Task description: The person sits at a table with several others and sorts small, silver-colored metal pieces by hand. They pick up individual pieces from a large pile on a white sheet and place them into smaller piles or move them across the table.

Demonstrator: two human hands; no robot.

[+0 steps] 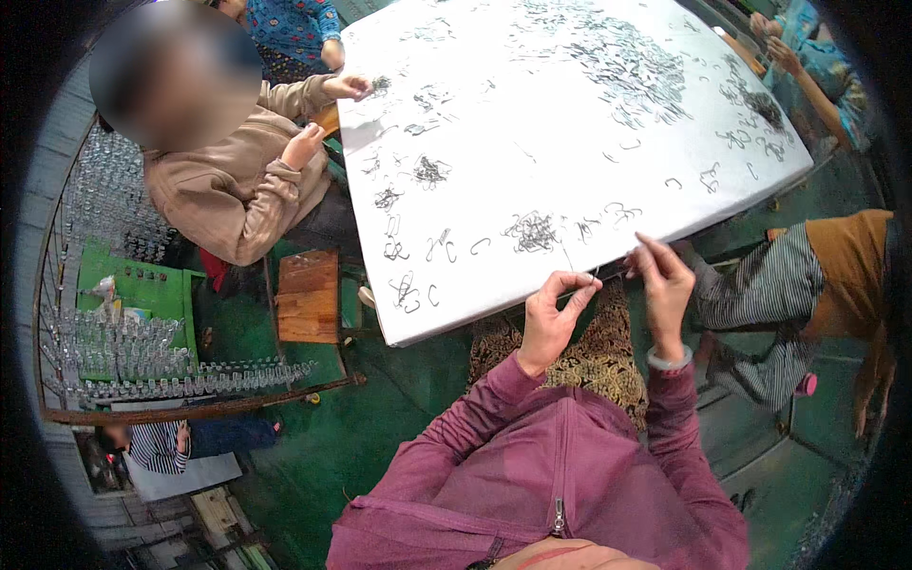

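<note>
Close to the near edge of the white table [532, 171], my left hand [551, 323] pinches a thin dark strand between thumb and forefinger. One end of the strand rises above the fingertips; its material is too fine to make out. To its right, my right hand [667, 290] is raised with the fingertips a little apart, and nothing shows between them. A tangled heap of dark thin pieces [532, 232] lies on the white top just beyond my left hand. Small curved dark pieces [622, 211] lie beyond my right hand.
A person in a brown jacket [228, 180] handles pieces at the table's left side. Another person [817, 66] works at the far right. A wide spread of dark strips [617, 57] covers the far part. A wooden stool [308, 296] and a rack [123, 351] stand at left.
</note>
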